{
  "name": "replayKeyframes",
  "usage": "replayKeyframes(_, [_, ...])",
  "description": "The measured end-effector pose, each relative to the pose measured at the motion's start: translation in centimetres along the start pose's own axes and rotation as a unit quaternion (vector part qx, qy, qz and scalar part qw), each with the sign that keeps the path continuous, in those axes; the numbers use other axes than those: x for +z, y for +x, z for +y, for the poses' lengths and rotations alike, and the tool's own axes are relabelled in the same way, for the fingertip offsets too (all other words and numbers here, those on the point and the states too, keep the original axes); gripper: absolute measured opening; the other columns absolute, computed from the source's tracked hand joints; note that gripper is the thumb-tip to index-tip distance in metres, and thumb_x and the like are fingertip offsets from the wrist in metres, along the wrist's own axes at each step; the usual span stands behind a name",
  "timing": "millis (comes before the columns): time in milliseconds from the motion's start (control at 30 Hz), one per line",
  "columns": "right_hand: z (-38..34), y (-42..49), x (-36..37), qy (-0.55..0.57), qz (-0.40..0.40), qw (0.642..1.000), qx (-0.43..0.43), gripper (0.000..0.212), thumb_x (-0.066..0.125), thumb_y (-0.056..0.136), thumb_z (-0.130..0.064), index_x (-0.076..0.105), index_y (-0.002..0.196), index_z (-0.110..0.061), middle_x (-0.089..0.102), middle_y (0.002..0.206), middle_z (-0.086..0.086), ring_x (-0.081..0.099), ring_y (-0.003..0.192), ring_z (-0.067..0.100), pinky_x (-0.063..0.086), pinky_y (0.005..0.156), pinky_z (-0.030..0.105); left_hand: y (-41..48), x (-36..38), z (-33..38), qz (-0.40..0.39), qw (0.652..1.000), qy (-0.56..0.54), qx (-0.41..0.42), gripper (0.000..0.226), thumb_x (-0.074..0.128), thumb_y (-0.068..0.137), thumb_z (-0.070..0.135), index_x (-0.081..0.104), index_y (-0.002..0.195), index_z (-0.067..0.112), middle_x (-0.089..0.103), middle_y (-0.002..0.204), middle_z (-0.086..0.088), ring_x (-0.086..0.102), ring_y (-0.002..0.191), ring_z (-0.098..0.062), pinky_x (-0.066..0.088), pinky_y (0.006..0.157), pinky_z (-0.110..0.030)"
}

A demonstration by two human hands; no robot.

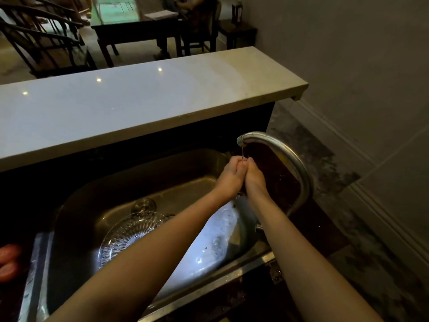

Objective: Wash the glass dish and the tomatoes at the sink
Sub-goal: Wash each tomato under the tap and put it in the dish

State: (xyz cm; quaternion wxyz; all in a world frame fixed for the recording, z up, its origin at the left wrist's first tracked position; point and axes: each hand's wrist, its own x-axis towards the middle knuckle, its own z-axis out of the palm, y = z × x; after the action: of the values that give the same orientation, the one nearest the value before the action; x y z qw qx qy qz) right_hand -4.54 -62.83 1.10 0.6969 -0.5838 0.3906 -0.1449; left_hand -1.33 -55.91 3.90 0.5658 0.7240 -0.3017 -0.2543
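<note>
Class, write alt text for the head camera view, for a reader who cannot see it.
A person's left hand and right hand press together under a faucet letting out a thin trickle above a steel sink. A glass dish lies in it, and two tomatoes sit to its left.

A ribbed clear glass dish [132, 231] is being held in the rounded steel sink [130, 180], with two red tomatoes [9, 253] left and a curved metal tap [290, 163] right.

Dim room: pale stone counter [139, 105], dark table [130, 29], chairs [41, 47].
</note>
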Motion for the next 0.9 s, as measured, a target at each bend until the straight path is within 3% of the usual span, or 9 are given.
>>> replayKeyframes(133, [0.5,-1.3,1.0,-0.066,-0.010,0.997,-0.031,0.044,0.030,0.084,-0.060,0.046,0.115,-0.033,0.058,0.099,0.000,0.057,0.086,0.012,0.049,0.072,0.034,0.3,-1.1,-0.3,0.082,0.993,-0.019,-0.083,0.032,0.027,0.101,0.030,0.047,0.115,0.009,0.052,0.088,-0.001,0.051,0.077,-0.012,0.039,0.059,-0.020])
replayKeyframes(233, [0.9,-1.9,0.3,-0.061,0.034,0.997,-0.027,0.030,0.030,0.089,-0.057,0.046,0.107,-0.040,0.055,0.086,-0.006,0.053,0.077,0.006,0.040,0.058,0.027,0.0,-1.2,0.5,-0.007,0.991,0.036,-0.128,0.041,0.026,0.100,0.040,0.045,0.124,0.012,0.056,0.096,-0.007,0.057,0.081,-0.018,0.046,0.065,-0.027])
replayKeyframes(300, [0.8,-2.2,-0.1,-0.048,0.058,0.996,-0.043,0.023,0.030,0.090,-0.054,0.051,0.089,-0.043,0.056,0.082,-0.009,0.055,0.076,0.007,0.037,0.056,0.025,-0.6,-1.2,1.1,-0.072,0.987,0.057,-0.132,0.041,0.026,0.099,0.042,0.043,0.126,0.016,0.058,0.103,-0.012,0.062,0.091,-0.027,0.053,0.077,-0.038])
replayKeyframes(400, [0.1,-2.4,0.3,-0.040,0.070,0.995,-0.059,0.029,0.030,0.092,-0.049,0.057,0.086,-0.040,0.060,0.086,0.000,0.060,0.084,0.019,0.042,0.060,0.029,-0.8,-1.5,1.5,-0.081,0.989,0.042,-0.115,0.038,0.026,0.101,0.037,0.044,0.127,0.017,0.058,0.109,-0.012,0.060,0.091,-0.021,0.053,0.076,-0.033])
replayKeyframes(467, [-0.6,-2.5,0.8,-0.073,0.068,0.992,-0.075,0.025,0.032,0.091,-0.051,0.055,0.093,-0.041,0.056,0.103,0.007,0.058,0.097,0.030,0.049,0.077,0.043,-0.7,-1.6,1.7,-0.067,0.990,0.015,-0.120,0.040,0.025,0.102,0.032,0.046,0.127,0.010,0.060,0.107,-0.016,0.058,0.084,-0.017,0.049,0.068,-0.025])
replayKeyframes(567, [-0.8,-3.1,0.5,-0.147,0.035,0.982,-0.114,0.014,0.032,0.079,-0.067,0.043,0.082,-0.059,0.042,0.106,-0.006,0.053,0.097,0.020,0.051,0.082,0.049,-0.7,-1.9,2.1,-0.028,0.984,-0.042,-0.171,0.047,0.022,0.102,0.034,0.052,0.113,0.000,0.057,0.080,-0.010,0.054,0.067,-0.014,0.045,0.054,-0.019])
replayKeyframes(700, [-1.5,-3.8,-0.4,-0.191,0.011,0.967,-0.170,0.029,0.030,0.088,-0.059,0.050,0.081,-0.040,0.057,0.099,-0.005,0.059,0.088,0.013,0.055,0.076,0.038,-0.8,-1.7,2.4,-0.010,0.978,-0.068,-0.199,0.043,0.024,0.101,0.036,0.055,0.092,0.007,0.050,0.063,-0.004,0.047,0.051,-0.012,0.040,0.045,-0.020])
replayKeyframes(800, [-2.5,-3.7,-0.8,-0.217,0.039,0.963,-0.156,0.036,0.027,0.092,-0.052,0.057,0.088,-0.031,0.063,0.098,0.003,0.061,0.090,0.021,0.050,0.082,0.042,-0.4,-0.8,2.4,0.064,0.983,0.036,-0.167,0.040,0.029,0.099,0.034,0.053,0.079,0.009,0.045,0.061,-0.003,0.041,0.055,-0.015,0.035,0.057,-0.027])
replayKeyframes(900, [-3.1,-3.5,-0.3,-0.216,0.029,0.974,-0.058,0.049,0.023,0.094,-0.052,0.054,0.118,-0.022,0.062,0.111,0.013,0.060,0.096,0.026,0.047,0.080,0.037,-0.1,-1.1,2.3,0.093,0.974,0.198,-0.067,0.036,0.029,0.099,0.032,0.054,0.089,0.008,0.047,0.067,0.000,0.044,0.059,-0.012,0.032,0.053,-0.026])
